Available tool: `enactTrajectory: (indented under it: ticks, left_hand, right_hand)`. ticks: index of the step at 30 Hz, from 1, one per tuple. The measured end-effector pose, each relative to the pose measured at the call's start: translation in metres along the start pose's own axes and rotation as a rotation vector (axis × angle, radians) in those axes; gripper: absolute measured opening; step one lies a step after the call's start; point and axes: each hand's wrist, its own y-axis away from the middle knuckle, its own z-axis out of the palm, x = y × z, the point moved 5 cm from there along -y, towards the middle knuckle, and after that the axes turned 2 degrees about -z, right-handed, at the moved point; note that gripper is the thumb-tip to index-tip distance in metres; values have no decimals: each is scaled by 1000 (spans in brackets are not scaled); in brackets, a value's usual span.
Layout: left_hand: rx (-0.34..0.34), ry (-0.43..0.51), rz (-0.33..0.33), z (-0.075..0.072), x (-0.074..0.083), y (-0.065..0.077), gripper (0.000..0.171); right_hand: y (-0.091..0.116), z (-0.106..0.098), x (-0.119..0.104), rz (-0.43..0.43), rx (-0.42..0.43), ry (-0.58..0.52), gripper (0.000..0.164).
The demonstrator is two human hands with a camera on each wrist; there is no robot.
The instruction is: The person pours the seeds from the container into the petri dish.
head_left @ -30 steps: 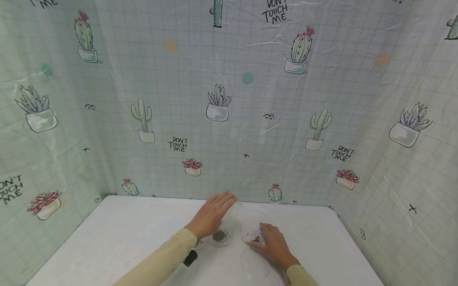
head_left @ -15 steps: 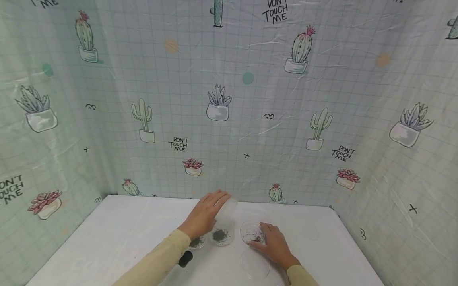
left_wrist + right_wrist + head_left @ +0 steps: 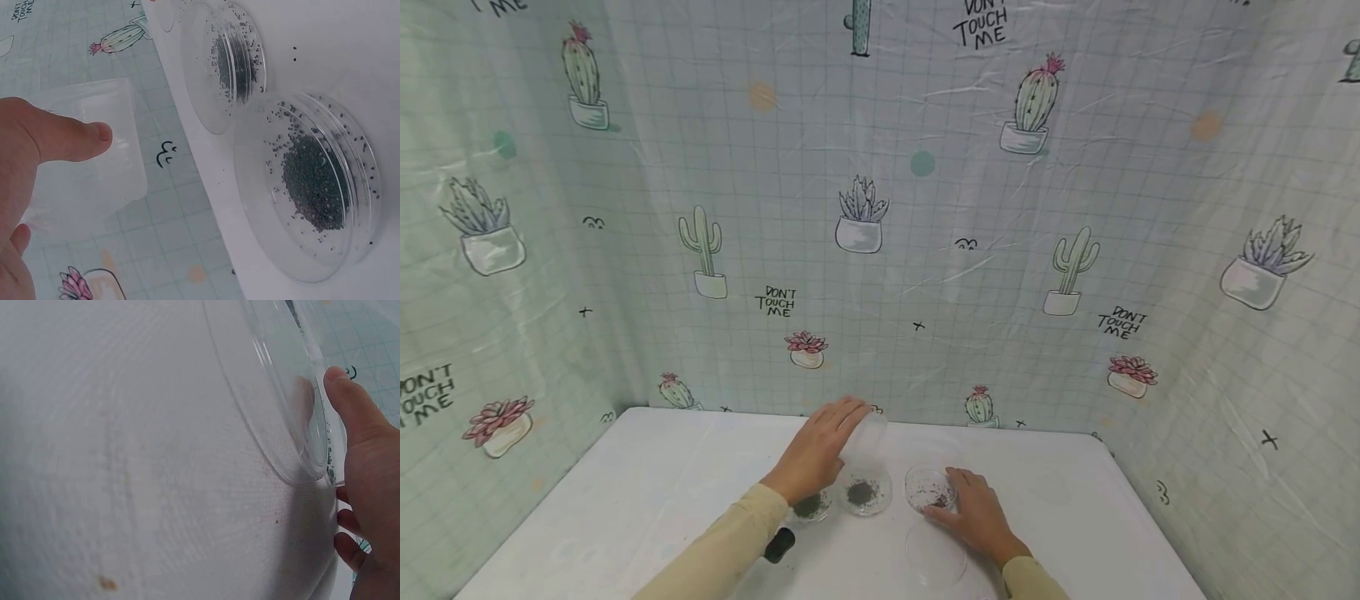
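My left hand (image 3: pixel 812 448) grips a translucent plastic cup (image 3: pixel 94 178), tilted above the table's far part, with the thumb along its wall. Beneath and beside that hand sit two clear petri dishes holding small heaps of dark granules: a middle petri dish (image 3: pixel 882 502) and a left petri dish (image 3: pixel 824 512), partly covered by the hand. My right hand (image 3: pixel 981 515) holds a third petri dish (image 3: pixel 917 482) by its edge, thumb at the near side and fingers at the far side. Dark granules (image 3: pixel 937 502) lie scattered in it, mostly toward the near right.
In front of the right petri dish lies a clear round lid (image 3: pixel 934 557) on the white table (image 3: pixel 1060 533). A small black object (image 3: pixel 779 545) is beside my left forearm. Behind the table hangs a cactus-print curtain (image 3: pixel 917 275). A few loose granules dot the tabletop.
My left hand has moved left and slightly back with the cup, uncovering more of the middle and left petri dishes. The black object has shifted left along with the forearm. The right hand stays put.
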Motion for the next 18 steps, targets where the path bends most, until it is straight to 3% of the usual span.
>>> enactTrajectory:
  ticks: [11, 18]
  left_hand:
    - [42, 26, -2, -6, -10, 7, 99]
    - [33, 36, -33, -5, -16, 10, 98]
  right_hand:
    - [-2, 2, 2, 6, -8, -2, 87]
    - [-1, 2, 3, 4, -1, -5, 87]
